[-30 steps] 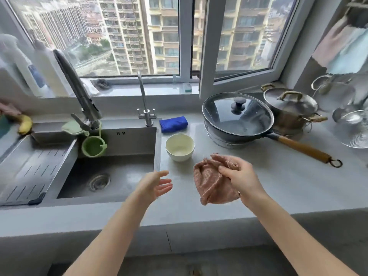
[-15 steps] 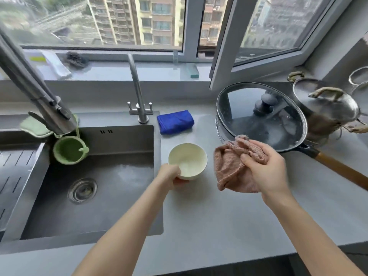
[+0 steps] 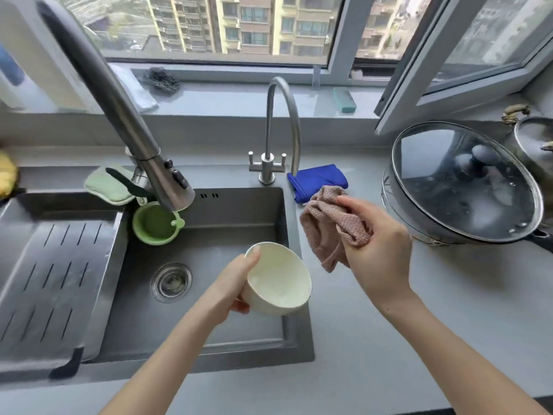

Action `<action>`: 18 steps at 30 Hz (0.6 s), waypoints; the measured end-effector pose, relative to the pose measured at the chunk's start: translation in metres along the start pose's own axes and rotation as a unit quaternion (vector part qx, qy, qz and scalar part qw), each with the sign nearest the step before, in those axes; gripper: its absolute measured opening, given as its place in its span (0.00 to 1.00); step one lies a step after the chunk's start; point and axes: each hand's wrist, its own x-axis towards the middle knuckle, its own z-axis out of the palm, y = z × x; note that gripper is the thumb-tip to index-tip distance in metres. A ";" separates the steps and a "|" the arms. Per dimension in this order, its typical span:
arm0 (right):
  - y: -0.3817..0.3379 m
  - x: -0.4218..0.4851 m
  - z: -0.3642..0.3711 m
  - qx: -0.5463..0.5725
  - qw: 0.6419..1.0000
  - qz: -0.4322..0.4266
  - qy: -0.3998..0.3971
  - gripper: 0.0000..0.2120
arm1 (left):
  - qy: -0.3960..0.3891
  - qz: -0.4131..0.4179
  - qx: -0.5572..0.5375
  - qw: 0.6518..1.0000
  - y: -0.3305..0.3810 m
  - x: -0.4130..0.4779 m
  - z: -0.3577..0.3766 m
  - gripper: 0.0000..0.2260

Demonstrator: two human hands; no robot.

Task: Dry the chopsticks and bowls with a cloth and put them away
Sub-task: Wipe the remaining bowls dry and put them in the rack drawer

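Note:
My left hand (image 3: 229,287) grips a small cream bowl (image 3: 279,281) by its rim, thumb inside, and holds it tilted in the air over the right edge of the sink (image 3: 206,295). My right hand (image 3: 378,244) holds a bunched pink knitted cloth (image 3: 327,226) just to the right of the bowl, above the grey counter (image 3: 449,310). Cloth and bowl are apart. No chopsticks are in view.
A large pull-out tap (image 3: 119,106) and a slim tap (image 3: 281,127) stand behind the sink. A green cup (image 3: 155,224) hangs at the tap. A folded blue cloth (image 3: 317,179), a lidded wok (image 3: 466,184) and a steel pot (image 3: 535,145) sit right; a drain tray (image 3: 51,280) left.
My left hand reached the bowl on the counter, took hold of it and lifted it over the sink edge. My right hand kept the pink cloth and stayed beside it.

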 end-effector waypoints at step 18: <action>-0.034 -0.012 0.066 0.045 0.998 0.010 -0.048 0.16 | 0.138 0.076 0.226 0.961 -0.011 0.022 -0.090 0.22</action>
